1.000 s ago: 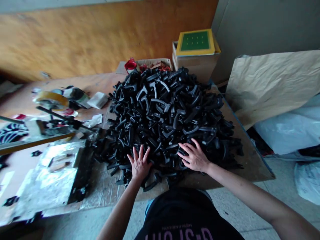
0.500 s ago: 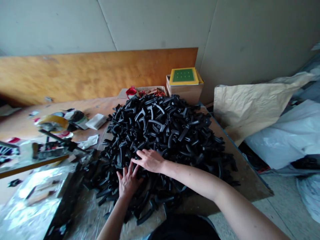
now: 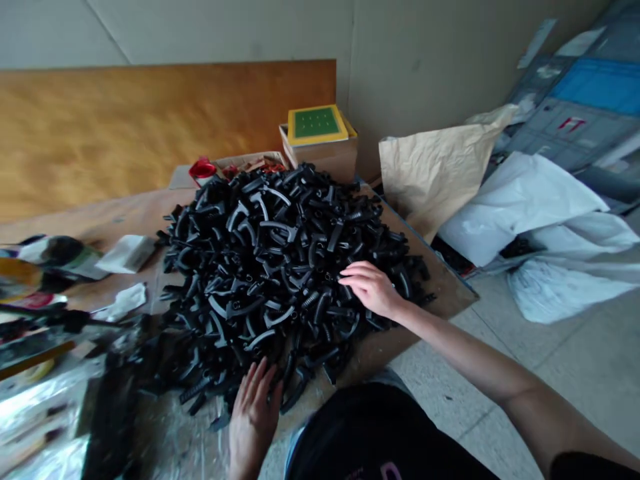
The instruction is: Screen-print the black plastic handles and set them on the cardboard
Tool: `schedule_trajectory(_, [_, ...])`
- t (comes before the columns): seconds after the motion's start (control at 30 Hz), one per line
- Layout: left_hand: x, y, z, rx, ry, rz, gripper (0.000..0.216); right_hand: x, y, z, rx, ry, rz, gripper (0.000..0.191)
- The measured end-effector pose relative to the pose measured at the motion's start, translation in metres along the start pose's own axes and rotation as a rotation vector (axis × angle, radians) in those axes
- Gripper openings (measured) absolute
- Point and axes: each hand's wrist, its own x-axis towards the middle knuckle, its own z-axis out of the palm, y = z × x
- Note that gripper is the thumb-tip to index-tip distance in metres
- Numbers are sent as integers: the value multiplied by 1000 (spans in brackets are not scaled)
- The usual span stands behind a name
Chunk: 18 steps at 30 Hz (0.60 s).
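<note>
While both hands rest on the heap of black curved plastic handle parts, it stays banked mid-table.
Left hand flat, fingers spread, at near edge; right hand loosely spread on right slope, penning strays.

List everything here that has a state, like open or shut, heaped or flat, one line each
black plastic parts: heaped in one big pile on the table
left hand: open, fingers spread flat at the pile's near edge
right hand: open, palm down, resting on the pile's right side
cardboard box: shut, a green and yellow pad lying on top
brown paper: crumpled, draped beside the table
white plastic bags: slumped on the floor
</note>
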Motion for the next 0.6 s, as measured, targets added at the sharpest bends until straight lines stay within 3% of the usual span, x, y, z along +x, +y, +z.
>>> schedule_trajectory(0.13, [-10,39,21,-106,-97,328,44,-97,10,-42,-157,276,444,24])
schedule_trajectory(0.23, [-3,61,36,-203,-200,537,44,-176,-6,-50,-240,461,787,24])
schedule_trajectory(0.33, [4,77,49,-295,-284,654,38,-252,-31,-46,-221,502,1081,28])
schedule_trajectory(0.47, [5,92,62,-291,-411,713,36,-344,-55,-36,-222,375,1400,32])
schedule_trajectory(0.6, [-3,112,77,-237,-486,677,35,-423,-56,-11,-151,-11,1612,35])
